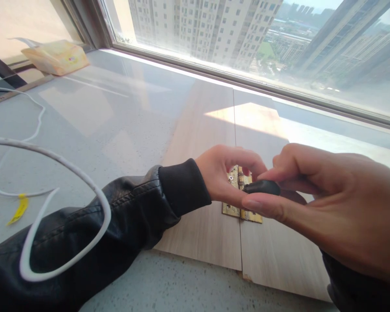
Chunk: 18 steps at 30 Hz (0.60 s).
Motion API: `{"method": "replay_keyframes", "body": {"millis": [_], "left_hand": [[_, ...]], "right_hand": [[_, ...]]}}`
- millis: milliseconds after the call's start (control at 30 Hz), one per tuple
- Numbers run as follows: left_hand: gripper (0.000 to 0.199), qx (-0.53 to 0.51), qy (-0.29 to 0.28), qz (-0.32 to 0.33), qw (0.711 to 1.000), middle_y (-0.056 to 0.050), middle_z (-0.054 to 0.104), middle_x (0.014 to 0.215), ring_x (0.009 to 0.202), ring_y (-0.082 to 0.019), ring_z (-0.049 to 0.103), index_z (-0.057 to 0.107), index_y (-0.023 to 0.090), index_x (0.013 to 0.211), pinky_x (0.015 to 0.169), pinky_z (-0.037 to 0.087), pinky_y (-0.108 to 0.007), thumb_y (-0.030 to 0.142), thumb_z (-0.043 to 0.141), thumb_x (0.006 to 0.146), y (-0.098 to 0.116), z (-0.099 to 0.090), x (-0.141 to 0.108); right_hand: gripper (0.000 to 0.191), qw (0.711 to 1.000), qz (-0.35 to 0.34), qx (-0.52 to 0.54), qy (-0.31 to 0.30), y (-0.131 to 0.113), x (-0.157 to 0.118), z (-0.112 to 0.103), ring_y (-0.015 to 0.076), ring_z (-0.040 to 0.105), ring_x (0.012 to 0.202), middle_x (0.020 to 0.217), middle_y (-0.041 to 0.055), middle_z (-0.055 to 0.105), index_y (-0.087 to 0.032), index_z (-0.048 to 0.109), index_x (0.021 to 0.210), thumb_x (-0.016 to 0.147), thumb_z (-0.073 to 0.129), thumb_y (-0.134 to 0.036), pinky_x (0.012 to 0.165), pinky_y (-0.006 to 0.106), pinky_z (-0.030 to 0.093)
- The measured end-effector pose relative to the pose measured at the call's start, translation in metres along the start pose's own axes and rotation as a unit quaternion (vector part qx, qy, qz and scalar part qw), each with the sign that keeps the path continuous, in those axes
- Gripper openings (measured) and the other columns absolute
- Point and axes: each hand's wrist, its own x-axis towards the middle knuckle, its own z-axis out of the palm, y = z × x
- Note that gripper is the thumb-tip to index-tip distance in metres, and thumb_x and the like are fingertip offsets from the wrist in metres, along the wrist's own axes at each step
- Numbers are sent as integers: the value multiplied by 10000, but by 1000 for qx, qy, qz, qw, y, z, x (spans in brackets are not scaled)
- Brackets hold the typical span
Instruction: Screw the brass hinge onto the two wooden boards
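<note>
A brass hinge (231, 209) lies across the seam between two pale wood boards, the left board (198, 234) and the right board (279, 255). One cross-head screw (231, 178) shows in its left leaf. My right hand (331, 195) is closed around the black handle of a screwdriver (263, 187), its tip hidden low over the hinge. From the left, my left hand (225, 173) curls over the hinge with thumb and forefinger bent toward the screwdriver. Its fingertips are covered by my right hand, so what they pinch is hidden.
A white cable (105, 212) loops in front of my left sleeve, with a yellow tag (18, 210) on a farther stretch. A tissue pack (56, 58) sits at the back left of the speckled countertop (123, 112). The window frame (195, 65) borders the far side.
</note>
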Motion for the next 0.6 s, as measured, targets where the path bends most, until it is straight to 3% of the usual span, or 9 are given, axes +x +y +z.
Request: {"method": "replay_keyframes", "body": {"millis": [100,233,300,367,500,600], "left_hand": [[272,-12,18,-7,1000,-14,665,726,758,-148,572,712,172,745,753,458,-299,310,880,583,-1,1,0],[230,-48,-10,-41,998,-34,723,801,834,-184,605,755,199,762,852,466,-357,355,856,625,3,1,-1],[236,-55,-10,-75,996,-41,724,812,843,-190,604,767,202,783,832,469,-357,391,831,657,5,0,-3],[252,-44,-16,-94,994,-47,716,817,847,-192,602,770,198,829,799,467,-345,395,816,679,5,-3,-4],[411,-6,-61,-31,998,-21,709,859,799,-161,606,733,192,944,709,459,-287,303,882,578,2,-7,-2],[414,17,-29,21,999,12,673,778,716,-117,575,695,168,869,670,442,-259,279,902,529,-1,-7,0]], "right_hand": [[383,1000,-2,20,-12,-1,-1,-4,103,410,424,501,-38,491,-235,560,679,748,662,-598,356,261,302],[202,994,-5,88,-64,4,-5,-12,129,601,648,790,-40,663,-356,659,1018,839,631,-443,517,256,456],[140,993,-13,89,-78,8,-6,-13,128,615,676,812,-48,676,-364,674,974,848,630,-408,534,249,461],[104,995,-11,78,-69,11,-7,-12,116,581,607,705,-52,643,-328,671,877,823,659,-416,486,239,429],[184,996,-9,61,-61,8,-6,-7,90,444,452,519,-68,503,-283,613,774,779,691,-449,376,223,322],[290,1000,-14,10,-24,-1,-3,-3,82,332,403,453,-64,388,-248,550,675,782,666,-491,343,228,244]]}}
